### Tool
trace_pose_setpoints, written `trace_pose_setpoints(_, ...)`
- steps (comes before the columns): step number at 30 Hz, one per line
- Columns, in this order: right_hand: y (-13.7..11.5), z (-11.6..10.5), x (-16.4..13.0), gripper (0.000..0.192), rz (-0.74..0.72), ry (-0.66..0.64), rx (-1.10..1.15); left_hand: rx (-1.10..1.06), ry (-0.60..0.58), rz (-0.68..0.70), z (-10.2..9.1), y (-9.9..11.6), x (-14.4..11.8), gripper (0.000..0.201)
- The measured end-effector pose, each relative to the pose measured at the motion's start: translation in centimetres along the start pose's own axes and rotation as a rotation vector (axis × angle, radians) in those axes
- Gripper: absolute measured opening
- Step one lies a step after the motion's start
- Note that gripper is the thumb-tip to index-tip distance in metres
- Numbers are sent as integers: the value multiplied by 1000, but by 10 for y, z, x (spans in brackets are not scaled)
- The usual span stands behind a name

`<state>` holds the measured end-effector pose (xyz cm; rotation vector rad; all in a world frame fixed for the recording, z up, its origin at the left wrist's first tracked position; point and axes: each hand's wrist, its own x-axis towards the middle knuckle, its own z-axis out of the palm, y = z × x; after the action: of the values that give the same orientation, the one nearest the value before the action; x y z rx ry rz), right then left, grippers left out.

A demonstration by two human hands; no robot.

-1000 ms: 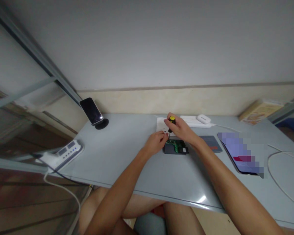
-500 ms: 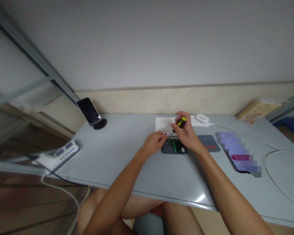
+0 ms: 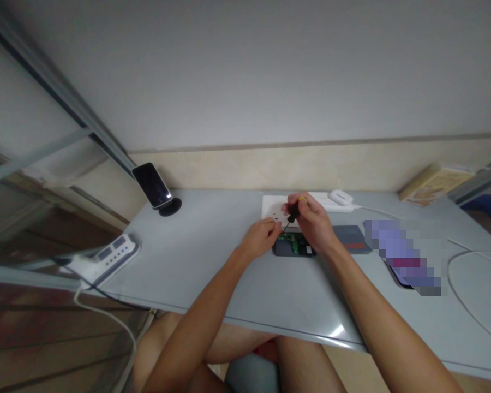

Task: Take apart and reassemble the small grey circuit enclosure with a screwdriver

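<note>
A small dark device (image 3: 288, 249) with its cover off and a green circuit board showing lies on the grey table (image 3: 213, 262). My right hand (image 3: 313, 224) grips a black screwdriver with a yellow cap (image 3: 294, 210), its tip pointing down towards the white paper (image 3: 272, 208) just behind the device. My left hand (image 3: 264, 238) rests at the device's left edge, fingers pinched together near the screwdriver tip; whether it holds anything small I cannot tell.
A phone on a round stand (image 3: 155, 188) stands at the back left. A power strip (image 3: 110, 254) with a cable hangs at the left edge. A dark cover plate (image 3: 354, 239), a tablet (image 3: 405, 256), white earbuds case (image 3: 339, 197), cables (image 3: 462, 273) and a book (image 3: 431, 183) lie to the right.
My right hand has tilted the screwdriver from upright to slanted and lifted its tip towards the paper behind the device. My left hand has stayed at the device's left edge.
</note>
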<state>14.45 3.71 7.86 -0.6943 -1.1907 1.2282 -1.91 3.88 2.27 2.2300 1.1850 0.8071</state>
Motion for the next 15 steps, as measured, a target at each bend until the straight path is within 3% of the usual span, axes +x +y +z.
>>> trace_pose_setpoints(4, -2, -5, 2, 53, 41, 57, 32, -30, 11, 8, 0, 0, 0, 52)
trace_pose_setpoints(7, -1, -7, 4, 47, 43, 95, 41, -26, 10, 10, -1, 0, 0, 52)
trace_pose_setpoints(15, -10, -10, 1, 51, 88, 22, 98, -28, 10, 10, -2, 0, 0, 54)
